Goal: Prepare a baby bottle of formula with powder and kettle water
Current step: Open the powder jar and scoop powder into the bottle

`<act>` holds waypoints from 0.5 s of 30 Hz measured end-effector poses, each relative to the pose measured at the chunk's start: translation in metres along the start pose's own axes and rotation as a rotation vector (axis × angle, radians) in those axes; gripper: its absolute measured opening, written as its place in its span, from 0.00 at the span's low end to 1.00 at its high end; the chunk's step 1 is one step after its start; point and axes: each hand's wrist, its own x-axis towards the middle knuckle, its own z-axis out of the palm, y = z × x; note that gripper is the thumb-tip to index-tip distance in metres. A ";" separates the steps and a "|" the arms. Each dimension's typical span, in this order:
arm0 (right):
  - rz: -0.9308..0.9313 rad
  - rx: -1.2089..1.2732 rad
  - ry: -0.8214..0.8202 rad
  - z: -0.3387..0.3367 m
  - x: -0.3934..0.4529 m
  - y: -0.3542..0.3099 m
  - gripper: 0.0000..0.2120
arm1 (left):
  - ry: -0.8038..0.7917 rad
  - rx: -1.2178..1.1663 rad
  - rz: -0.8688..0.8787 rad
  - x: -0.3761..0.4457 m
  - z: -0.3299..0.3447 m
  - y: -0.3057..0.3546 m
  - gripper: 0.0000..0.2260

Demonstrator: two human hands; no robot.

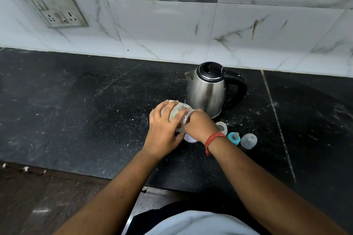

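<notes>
socket plate: on tiled wall, far left, cover hangs loose and tilted.
worktop: black speckled stone, white specks scattered near centre.
left hand: fingers wrapped around body of clear container, closed grip from left side.
clear container: transparent jar or bottle body, tilted, base up-left, mouth down-right; pale contents inside, cannot tell what; held just in front of kettle, above the worktop.
right hand: at container's mouth end, fingers curled and hidden behind the hand; cannot tell whether they grip the rim or something smaller. Red thread band on the wrist.
white object: round, on worktop, mostly hidden under both hands; cannot tell what.
kettle: steel electric, black lid shut, black handle to the right, spout to the left, upright near wall.
white ring piece: small, on worktop just right of right hand.
teal collar with teat: on worktop beside wrist.
clear dome cap: lying just right of teal collar, touching or nearly.
</notes>
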 end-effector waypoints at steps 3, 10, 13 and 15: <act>-0.006 0.050 -0.011 0.002 0.004 0.003 0.08 | -0.012 0.011 0.000 0.001 0.001 0.001 0.33; -0.138 -0.158 0.158 -0.012 -0.005 0.005 0.09 | -0.028 -0.268 -0.177 0.003 0.003 -0.001 0.36; -0.296 -0.219 0.337 -0.018 -0.009 0.004 0.09 | -0.032 -0.330 -0.224 0.002 0.004 -0.006 0.38; -0.386 -0.248 0.406 -0.022 -0.009 0.005 0.07 | -0.041 -0.349 -0.241 0.001 0.006 -0.009 0.39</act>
